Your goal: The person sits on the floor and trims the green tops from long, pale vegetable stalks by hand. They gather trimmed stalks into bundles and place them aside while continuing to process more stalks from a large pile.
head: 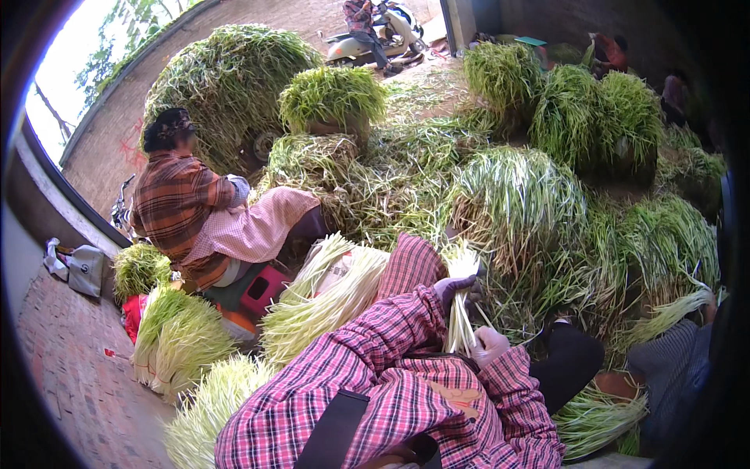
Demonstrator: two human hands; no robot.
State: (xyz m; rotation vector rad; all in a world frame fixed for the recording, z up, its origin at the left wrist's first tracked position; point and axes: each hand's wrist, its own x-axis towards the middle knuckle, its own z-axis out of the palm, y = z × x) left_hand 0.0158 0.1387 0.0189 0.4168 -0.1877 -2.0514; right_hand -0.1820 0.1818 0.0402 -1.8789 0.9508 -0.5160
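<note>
A small bundle of pale garlic-chive-like stalks [461,261] stands nearly upright before me. My left hand [455,290], in a dark glove, is closed around its middle. Lower down, my right hand [489,346] is at the bottom end of the stalks, its fingers closed on some of them; which ones is hard to tell. Left of my left arm, a long pile of pale stalks [328,299] lies over a printed sack [335,272]. A heap of greener stalks [518,187] rises beyond my hands.
A co-worker in a plaid shirt [176,202] sits at the left beside a red plastic stool [265,291]. Tied bundles [181,340] stand on the brick floor [70,357]. Another person's patterned sleeve [668,357] is at the far right. A scooter [375,38] is at the back.
</note>
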